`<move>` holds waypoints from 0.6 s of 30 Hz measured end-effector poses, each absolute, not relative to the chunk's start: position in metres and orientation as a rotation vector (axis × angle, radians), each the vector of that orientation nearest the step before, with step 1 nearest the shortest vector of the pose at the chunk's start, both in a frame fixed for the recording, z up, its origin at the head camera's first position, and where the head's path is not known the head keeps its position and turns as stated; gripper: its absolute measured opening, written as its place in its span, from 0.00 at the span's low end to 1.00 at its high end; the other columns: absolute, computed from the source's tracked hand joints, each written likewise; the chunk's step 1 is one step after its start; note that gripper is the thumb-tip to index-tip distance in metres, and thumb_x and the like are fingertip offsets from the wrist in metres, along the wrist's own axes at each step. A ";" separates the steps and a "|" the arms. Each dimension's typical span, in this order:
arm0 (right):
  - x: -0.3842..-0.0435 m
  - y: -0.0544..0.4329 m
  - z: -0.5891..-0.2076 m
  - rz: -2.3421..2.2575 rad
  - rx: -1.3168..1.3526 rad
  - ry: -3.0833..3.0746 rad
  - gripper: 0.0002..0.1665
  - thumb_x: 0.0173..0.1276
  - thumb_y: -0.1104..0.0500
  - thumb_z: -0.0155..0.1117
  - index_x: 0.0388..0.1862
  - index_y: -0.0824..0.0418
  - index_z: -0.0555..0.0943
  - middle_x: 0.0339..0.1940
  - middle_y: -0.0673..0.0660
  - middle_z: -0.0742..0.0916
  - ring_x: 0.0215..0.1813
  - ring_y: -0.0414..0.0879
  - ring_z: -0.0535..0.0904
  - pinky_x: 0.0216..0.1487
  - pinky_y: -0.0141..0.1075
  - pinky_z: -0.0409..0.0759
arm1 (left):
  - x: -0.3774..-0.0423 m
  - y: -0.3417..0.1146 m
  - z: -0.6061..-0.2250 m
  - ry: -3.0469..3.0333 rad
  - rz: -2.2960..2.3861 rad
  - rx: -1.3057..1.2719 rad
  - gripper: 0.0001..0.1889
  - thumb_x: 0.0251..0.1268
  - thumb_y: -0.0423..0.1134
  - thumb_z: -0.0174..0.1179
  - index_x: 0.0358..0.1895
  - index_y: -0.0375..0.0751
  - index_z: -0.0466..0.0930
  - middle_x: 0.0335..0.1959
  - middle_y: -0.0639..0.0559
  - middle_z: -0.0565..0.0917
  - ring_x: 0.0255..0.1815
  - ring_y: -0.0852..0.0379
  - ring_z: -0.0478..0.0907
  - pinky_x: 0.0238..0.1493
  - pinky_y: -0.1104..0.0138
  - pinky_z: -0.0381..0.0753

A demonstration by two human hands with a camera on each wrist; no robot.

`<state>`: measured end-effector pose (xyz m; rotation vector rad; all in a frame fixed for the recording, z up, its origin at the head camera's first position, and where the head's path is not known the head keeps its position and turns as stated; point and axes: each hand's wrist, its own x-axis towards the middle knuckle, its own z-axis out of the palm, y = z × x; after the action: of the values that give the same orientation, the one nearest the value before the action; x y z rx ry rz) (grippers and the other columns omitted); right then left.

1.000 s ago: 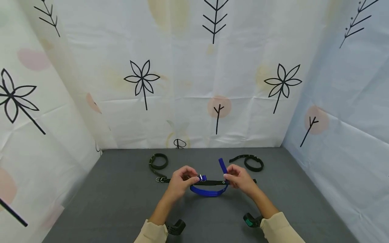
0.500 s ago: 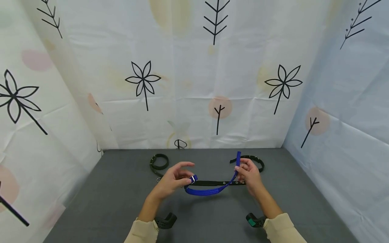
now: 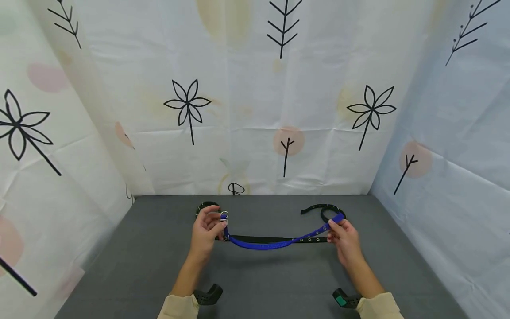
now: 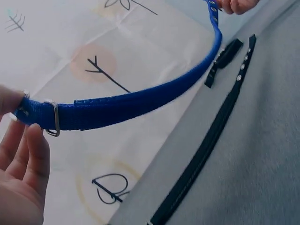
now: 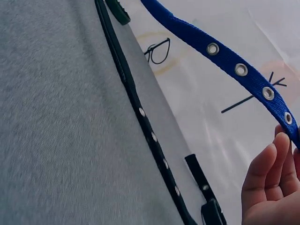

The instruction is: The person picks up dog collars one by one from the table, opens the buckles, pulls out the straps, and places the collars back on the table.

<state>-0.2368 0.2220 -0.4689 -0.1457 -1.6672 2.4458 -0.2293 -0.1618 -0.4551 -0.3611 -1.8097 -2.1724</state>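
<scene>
A blue webbing collar [image 3: 275, 242] hangs stretched between my two hands above the grey table [image 3: 159, 261]. My left hand [image 3: 207, 228] pinches its buckle end, where a metal ring [image 3: 224, 215] shows; the wrist view shows the silver buckle [image 4: 51, 118] beside my fingers [image 4: 28, 154]. My right hand [image 3: 342, 235] pinches the eyelet end [image 3: 336, 218], and several metal eyelets [image 5: 241, 70] run along the strap [image 5: 225, 56]. A black collar [image 3: 271, 239] lies flat and straight on the table directly under the blue one.
A coiled dark collar [image 3: 207, 208] lies at the back left, partly behind my left hand. Another black collar [image 3: 324, 210] lies curled at the back right. Patterned white sheets [image 3: 255, 110] wall the table on three sides.
My hands have moved apart, left hand going left and back, right hand going right. The blue collar has opened from a loop into a nearly straight hanging strap.
</scene>
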 end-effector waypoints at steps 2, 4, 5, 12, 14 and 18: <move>-0.234 0.227 -0.470 2.420 -0.184 -1.702 0.10 0.72 0.65 0.60 0.28 0.58 0.75 0.21 0.50 0.82 0.21 0.40 0.76 0.24 0.30 0.76 | -0.229 -0.165 -0.459 -1.785 -2.156 -0.311 0.25 0.61 0.20 0.61 0.61 0.29 0.66 0.42 0.37 0.74 0.27 0.59 0.76 0.22 0.69 0.77; -0.232 0.232 -0.470 2.386 -0.231 -1.759 0.10 0.70 0.64 0.63 0.28 0.57 0.77 0.21 0.51 0.83 0.22 0.40 0.77 0.25 0.30 0.77 | -0.229 -0.169 -0.462 -1.772 -2.139 -0.262 0.26 0.61 0.19 0.60 0.62 0.29 0.65 0.41 0.38 0.73 0.29 0.59 0.78 0.23 0.68 0.79; -0.231 0.235 -0.470 2.362 -0.256 -1.803 0.09 0.70 0.63 0.63 0.28 0.57 0.77 0.22 0.51 0.84 0.23 0.40 0.77 0.26 0.31 0.77 | -0.228 -0.171 -0.464 -1.776 -2.125 -0.238 0.27 0.60 0.18 0.60 0.63 0.29 0.64 0.40 0.38 0.73 0.29 0.59 0.79 0.23 0.68 0.79; -0.226 0.253 -0.470 2.129 -0.355 -2.163 0.10 0.69 0.57 0.66 0.27 0.57 0.78 0.23 0.47 0.85 0.30 0.41 0.79 0.32 0.32 0.77 | -0.229 -0.189 -0.481 -1.923 -2.082 -0.044 0.23 0.58 0.18 0.61 0.56 0.32 0.69 0.33 0.42 0.69 0.26 0.58 0.79 0.27 0.65 0.83; -0.226 0.256 -0.471 2.055 -0.365 -2.242 0.11 0.68 0.57 0.66 0.27 0.58 0.78 0.24 0.47 0.85 0.31 0.41 0.80 0.32 0.33 0.76 | -0.229 -0.195 -0.485 -2.012 -2.067 0.008 0.21 0.58 0.19 0.62 0.55 0.32 0.70 0.31 0.43 0.70 0.25 0.58 0.78 0.29 0.64 0.83; -0.227 0.261 -0.478 1.875 -0.348 -2.411 0.10 0.67 0.58 0.68 0.28 0.62 0.79 0.24 0.50 0.83 0.28 0.42 0.75 0.28 0.33 0.73 | -0.233 -0.205 -0.493 -2.229 -1.997 0.069 0.24 0.58 0.23 0.64 0.57 0.33 0.70 0.26 0.44 0.75 0.22 0.55 0.77 0.28 0.64 0.82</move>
<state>-0.2269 0.2611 -0.4778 -0.3480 -2.4109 1.8753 -0.2327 -0.2047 -0.4927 0.0687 -2.2293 -1.9968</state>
